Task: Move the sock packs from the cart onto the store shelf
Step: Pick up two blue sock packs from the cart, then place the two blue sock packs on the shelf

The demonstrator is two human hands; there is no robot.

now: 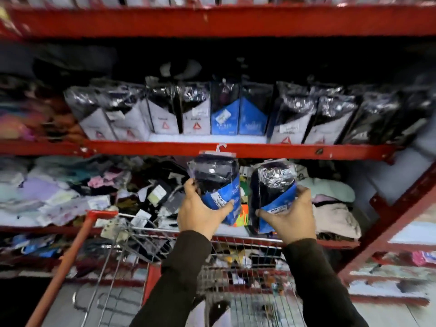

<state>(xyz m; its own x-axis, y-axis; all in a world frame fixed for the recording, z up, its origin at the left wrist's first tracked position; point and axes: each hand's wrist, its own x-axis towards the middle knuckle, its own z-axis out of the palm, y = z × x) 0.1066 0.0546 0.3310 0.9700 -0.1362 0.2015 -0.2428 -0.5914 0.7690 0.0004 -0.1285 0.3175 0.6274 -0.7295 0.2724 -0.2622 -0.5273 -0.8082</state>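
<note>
I see left hand [203,214] grip pinching dark sock pack with blue card sleeve [217,187], right hand [291,217] clamping second blue-sleeved sock pack [273,197] — both held above wire cart with red handle [151,234], below red metal shelf [236,149]. Risk: slick plastic slips, or white hanger hook [220,147] snags shelf lip, toppling standing row of packs [226,114].

Setting: retail shop aisle. Evidence: red metal shelving [236,149] spans the frame; row of packaged socks [212,114] with price stickers across centre; loose garments [70,192] heaped at left; wire shopping cart [236,267] at bottom centre.
</note>
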